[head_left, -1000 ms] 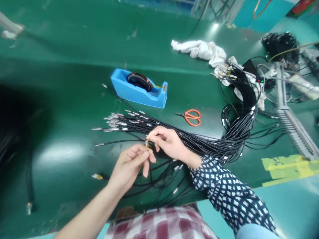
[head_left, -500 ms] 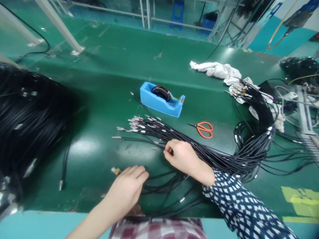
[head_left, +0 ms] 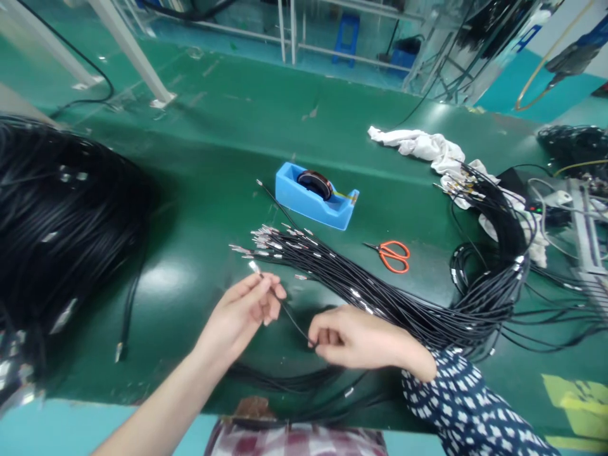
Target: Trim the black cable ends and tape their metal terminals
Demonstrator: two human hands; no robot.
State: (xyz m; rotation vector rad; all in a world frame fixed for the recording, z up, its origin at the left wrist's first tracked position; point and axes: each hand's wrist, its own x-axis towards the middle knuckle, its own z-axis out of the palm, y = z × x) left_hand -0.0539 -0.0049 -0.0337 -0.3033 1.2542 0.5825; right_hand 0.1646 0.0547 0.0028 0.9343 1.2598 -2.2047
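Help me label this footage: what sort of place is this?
Probably a cable workshop: a green workbench carries a bundle of black cables, a blue tape dispenser and orange-handled scissors.

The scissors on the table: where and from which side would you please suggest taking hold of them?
Probably by the orange handles, from the right: the scissors lie flat, loops on that side, while the dark blades point left and black cables run along the near side.

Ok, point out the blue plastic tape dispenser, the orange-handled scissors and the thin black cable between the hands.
Blue plastic tape dispenser [head_left: 308, 204], head view: near side wall.
Orange-handled scissors [head_left: 380, 247], head view: where handles meet blades.
Thin black cable [head_left: 295, 322], head view: exposed middle stretch.
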